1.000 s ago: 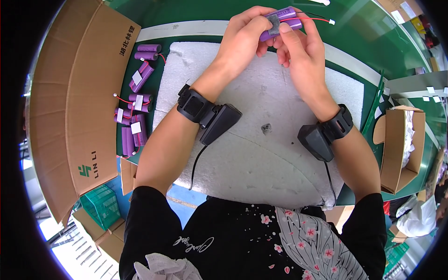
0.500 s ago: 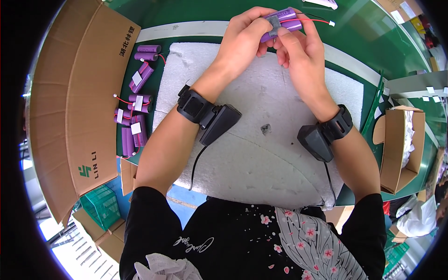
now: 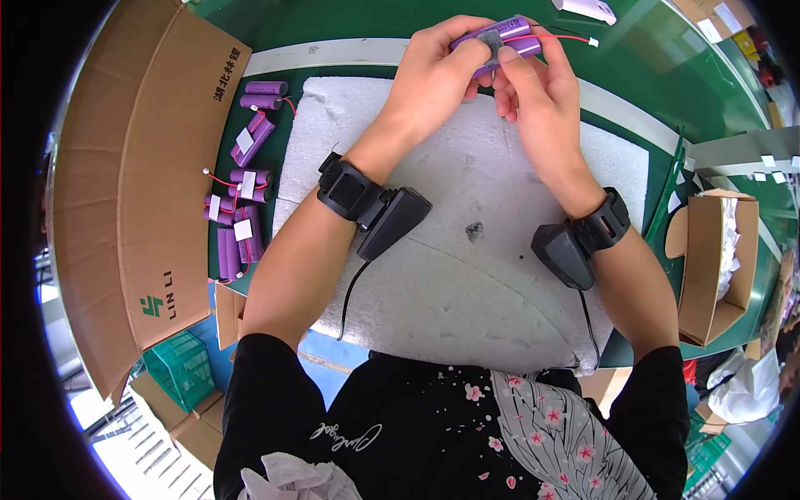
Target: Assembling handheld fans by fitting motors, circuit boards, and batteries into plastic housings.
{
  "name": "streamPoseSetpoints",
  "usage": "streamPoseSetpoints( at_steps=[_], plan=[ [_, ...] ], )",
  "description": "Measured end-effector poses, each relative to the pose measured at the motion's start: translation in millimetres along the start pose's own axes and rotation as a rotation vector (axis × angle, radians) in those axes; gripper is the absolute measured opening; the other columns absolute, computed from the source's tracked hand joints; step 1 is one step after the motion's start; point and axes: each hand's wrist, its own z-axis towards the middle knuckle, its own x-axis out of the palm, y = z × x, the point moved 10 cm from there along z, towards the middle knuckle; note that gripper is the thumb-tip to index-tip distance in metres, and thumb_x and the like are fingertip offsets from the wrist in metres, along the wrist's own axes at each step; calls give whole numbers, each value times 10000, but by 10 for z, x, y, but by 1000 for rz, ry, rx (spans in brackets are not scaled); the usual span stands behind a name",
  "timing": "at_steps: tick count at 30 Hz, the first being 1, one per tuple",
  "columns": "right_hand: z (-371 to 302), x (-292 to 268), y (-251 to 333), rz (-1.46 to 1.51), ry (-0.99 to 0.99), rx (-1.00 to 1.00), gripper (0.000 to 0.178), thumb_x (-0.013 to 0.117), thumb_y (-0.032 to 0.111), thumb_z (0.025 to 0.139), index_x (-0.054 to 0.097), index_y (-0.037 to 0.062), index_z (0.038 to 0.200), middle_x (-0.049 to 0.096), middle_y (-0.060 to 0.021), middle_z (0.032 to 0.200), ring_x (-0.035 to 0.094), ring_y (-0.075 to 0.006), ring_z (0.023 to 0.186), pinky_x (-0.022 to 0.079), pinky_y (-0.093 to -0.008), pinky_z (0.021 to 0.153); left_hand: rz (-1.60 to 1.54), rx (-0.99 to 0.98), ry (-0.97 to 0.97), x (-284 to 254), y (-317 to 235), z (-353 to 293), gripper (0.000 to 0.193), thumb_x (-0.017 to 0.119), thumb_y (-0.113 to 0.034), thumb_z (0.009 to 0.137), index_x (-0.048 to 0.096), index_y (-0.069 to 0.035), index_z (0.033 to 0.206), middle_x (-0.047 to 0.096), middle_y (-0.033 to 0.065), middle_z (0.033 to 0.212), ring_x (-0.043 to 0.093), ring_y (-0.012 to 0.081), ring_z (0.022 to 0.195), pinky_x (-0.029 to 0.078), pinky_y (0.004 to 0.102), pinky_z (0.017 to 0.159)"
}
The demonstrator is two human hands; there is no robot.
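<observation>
Between my two hands, above the far edge of the foam sheet [image 3: 450, 275], is a purple battery pack [image 3: 522, 43] made of cylindrical cells. A grey patch [image 3: 493, 42] covers its middle. Red and black wires run off its right side to a small white connector [image 3: 592, 42]. My left hand [image 3: 446, 62] grips the left end, its thumb pressed on the patch. My right hand [image 3: 537, 83] holds the pack from the near right side, with its thumb at the patch's edge. The fingers behind the pack are partly hidden.
Several purple battery packs [image 3: 248, 185] with white labels lie left of the foam, beside a large cardboard box [image 3: 167, 167]. At right stands a small open cardboard box [image 3: 704, 267] with white material inside. A pale purple object [image 3: 587, 10] lies at the far edge.
The pale purple object at the far edge has come further into view, shifting right and nearer. My hands and the battery pack have moved only slightly.
</observation>
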Motion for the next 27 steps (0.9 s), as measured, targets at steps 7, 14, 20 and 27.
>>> streamPoseSetpoints(
  at_steps=[7,14,20,27],
  plan=[
    [-4,-3,-5,4,-25,-7,406,531,187,928,417,13,1277,612,-70,755,491,-72,564,350,-206,481,2,32,9,7,-16,-7,356,426,-127,827,583,25,1108,589,72,727,506,120,562,396,245,516],
    [15,-12,-9,-11,3,1,388,525,123,903,407,-15,1246,634,-79,765,543,-83,607,386,-212,495,10,16,4,2,-4,8,369,430,-130,814,580,28,1111,580,70,714,504,120,562,397,246,519],
    [2,-14,2,-52,0,-20,401,521,89,875,406,-18,1243,640,-83,771,539,-82,599,395,-214,494,-24,21,11,0,-27,1,380,423,-103,798,576,28,1120,583,74,722,510,122,571,398,247,527],
    [5,-20,10,-48,-7,-33,402,515,77,867,404,-20,1241,640,-87,768,543,-85,599,396,-217,489,10,37,27,17,-43,-5,388,424,-112,791,569,29,1123,583,74,765,508,120,594,400,251,543]
  ],
)
